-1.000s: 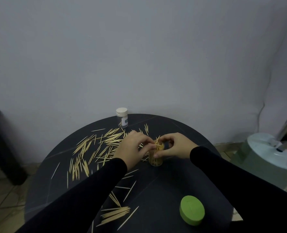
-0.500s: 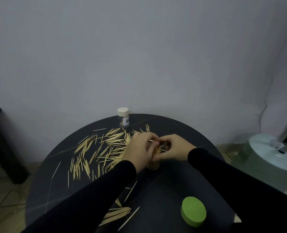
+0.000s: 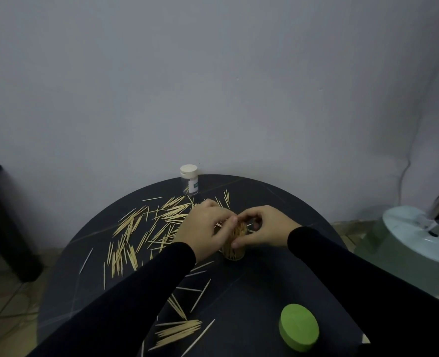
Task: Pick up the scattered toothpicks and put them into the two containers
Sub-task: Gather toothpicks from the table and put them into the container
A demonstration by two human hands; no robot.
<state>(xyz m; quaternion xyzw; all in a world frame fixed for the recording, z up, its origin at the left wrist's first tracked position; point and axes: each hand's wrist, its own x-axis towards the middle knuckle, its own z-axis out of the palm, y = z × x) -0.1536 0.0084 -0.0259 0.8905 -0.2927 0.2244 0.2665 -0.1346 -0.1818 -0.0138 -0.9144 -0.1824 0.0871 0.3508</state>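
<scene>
Over the last second the left hand [image 3: 203, 228] has closed in over the mouth of the clear, toothpick-filled cylindrical container [image 3: 235, 244], its fingers now curled against the rim where a second ago they were just left of it. The right hand [image 3: 262, 228] has curled tighter round the container's right side. The toothpick once pinched above the mouth seems, as far as the dim view allows, to have gone in.

Open clear container [image 3: 234, 244] stands upright near the table's centre, packed with toothpicks standing on end. Second container [image 3: 189, 180], clear with a white cap and a label, stands upright at the far edge; a few toothpicks show inside it. Loose toothpicks [image 3: 146, 230] lie flat, fanned out across the left half of the table. A smaller bunch of toothpicks [image 3: 178, 331] lies near the front edge, with single ones scattered around it.
</scene>
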